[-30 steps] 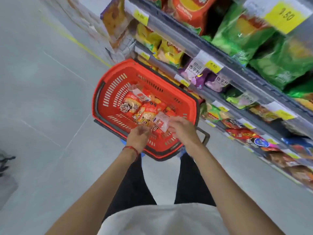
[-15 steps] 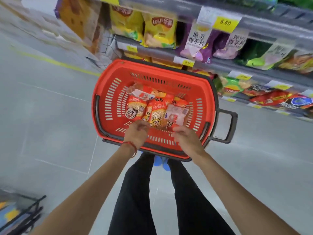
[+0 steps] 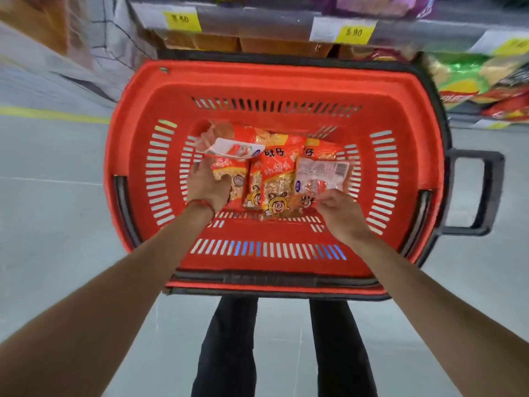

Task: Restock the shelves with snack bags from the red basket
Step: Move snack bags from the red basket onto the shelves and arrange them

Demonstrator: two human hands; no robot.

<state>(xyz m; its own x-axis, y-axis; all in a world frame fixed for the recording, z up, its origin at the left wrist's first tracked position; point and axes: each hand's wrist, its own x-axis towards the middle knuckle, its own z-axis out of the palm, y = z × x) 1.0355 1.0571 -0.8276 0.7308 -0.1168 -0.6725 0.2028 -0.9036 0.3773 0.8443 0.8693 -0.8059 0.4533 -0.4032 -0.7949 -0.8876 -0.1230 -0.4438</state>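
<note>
Step in hand: we judge this to be the pick-up, one snack bag per hand, with nothing shelved yet.
Where the goods lie: all the bags sit on the floor of the red slotted plastic basket [image 3: 286, 78], which stands on the grey floor just in front of the grey metal shelves [image 3: 257, 24].
Right hand: our right hand [image 3: 340, 210] pinches the near edge of the pale pink film bag with a barcode [image 3: 323, 176]. The fingers are bunched tight and the bag lies over the orange ones.
Left hand: our left hand [image 3: 207, 186] lies on the orange-red foil bag at the left [image 3: 230, 169]. The fingers seem to curl round its left edge, a narrow grip rather than a flat palm.
Arms: both forearms reach forward and down over the near rim, well apart at the elbows and closer at the wrists.
Neighbours: two orange-red cartoon-face bags [image 3: 279, 181] lie between the hands, and a second pale film bag [image 3: 229, 146] rests across the far left.
Doing it well: we should lift straight up, so that the overlapping bags slide off and do not come along.
Grip advice: a pinch on a slippery seam may slip, so we would take more of the pink bag before raising it.
Clearance: we should keep the wrists above the basket rim on the way to the shelves.
</note>
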